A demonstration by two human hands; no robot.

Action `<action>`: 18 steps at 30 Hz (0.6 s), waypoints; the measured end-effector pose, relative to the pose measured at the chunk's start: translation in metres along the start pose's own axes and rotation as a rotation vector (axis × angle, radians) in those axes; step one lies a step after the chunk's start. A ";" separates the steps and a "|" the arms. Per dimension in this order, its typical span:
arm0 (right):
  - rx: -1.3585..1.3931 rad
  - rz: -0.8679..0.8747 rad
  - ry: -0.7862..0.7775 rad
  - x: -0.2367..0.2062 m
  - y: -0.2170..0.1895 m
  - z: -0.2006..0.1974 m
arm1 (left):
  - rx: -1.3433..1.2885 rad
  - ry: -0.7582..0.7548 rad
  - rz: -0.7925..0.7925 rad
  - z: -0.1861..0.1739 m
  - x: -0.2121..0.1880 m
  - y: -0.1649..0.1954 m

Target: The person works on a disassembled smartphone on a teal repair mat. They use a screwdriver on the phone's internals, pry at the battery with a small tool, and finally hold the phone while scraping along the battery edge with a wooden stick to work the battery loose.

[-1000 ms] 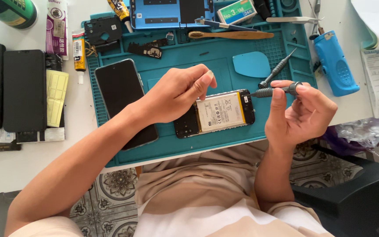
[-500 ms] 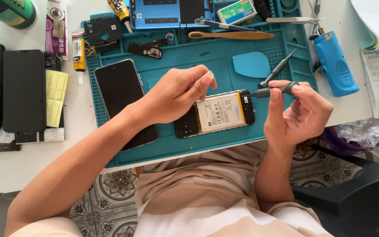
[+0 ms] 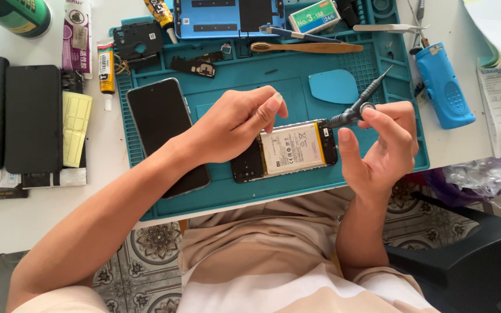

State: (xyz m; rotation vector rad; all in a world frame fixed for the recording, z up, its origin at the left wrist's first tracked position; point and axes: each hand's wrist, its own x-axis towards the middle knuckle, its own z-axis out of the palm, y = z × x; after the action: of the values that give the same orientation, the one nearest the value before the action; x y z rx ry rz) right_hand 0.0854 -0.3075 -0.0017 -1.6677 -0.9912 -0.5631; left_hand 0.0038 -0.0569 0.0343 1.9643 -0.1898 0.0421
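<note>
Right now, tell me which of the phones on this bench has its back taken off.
The opened phone on the teal mat, between the left hand and right hand, shows its white battery. The phone beside it and the two dark ones at the left are closed.
</note>
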 end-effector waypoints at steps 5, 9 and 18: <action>0.030 -0.027 -0.052 0.001 0.000 0.000 | 0.006 -0.003 0.012 0.000 0.000 0.000; 0.030 0.050 -0.031 0.000 -0.001 0.001 | 0.013 -0.005 0.020 -0.001 0.000 0.000; 0.036 0.055 -0.066 0.002 0.000 0.002 | -0.068 0.060 0.094 -0.002 -0.002 -0.002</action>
State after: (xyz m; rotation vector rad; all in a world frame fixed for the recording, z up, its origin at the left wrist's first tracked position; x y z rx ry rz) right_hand 0.0864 -0.3049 -0.0011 -1.6853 -0.9938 -0.4538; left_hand 0.0023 -0.0543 0.0328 1.8829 -0.2407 0.1537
